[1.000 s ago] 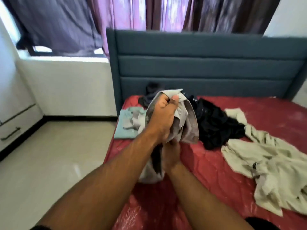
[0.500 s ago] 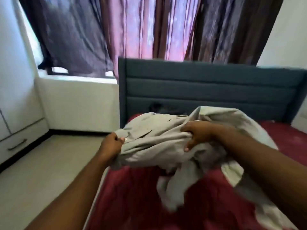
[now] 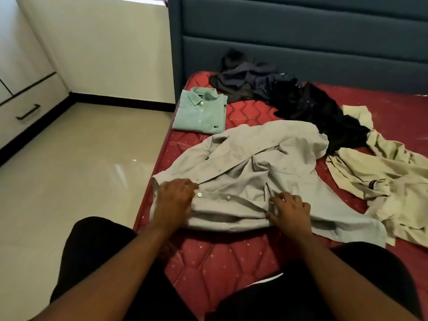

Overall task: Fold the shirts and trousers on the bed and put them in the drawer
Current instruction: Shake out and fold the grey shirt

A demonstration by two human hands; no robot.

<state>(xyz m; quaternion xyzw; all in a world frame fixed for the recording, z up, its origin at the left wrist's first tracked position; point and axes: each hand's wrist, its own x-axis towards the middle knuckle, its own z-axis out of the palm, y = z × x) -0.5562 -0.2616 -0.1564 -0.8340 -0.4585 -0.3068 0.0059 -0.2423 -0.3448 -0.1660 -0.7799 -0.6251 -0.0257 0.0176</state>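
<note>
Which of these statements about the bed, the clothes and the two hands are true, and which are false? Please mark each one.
1. The green shirt lies folded near the bed's left edge. True.
2. The grey shirt is already folded. False: it lies spread out and rumpled.
3. Both hands are on the grey shirt. True: the left hand and the right hand are at its near edge.
4. The dark clothes lie on the floor. False: they lie on the red mattress by the headboard.
5. The drawer stands open. False: it is closed.
</note>
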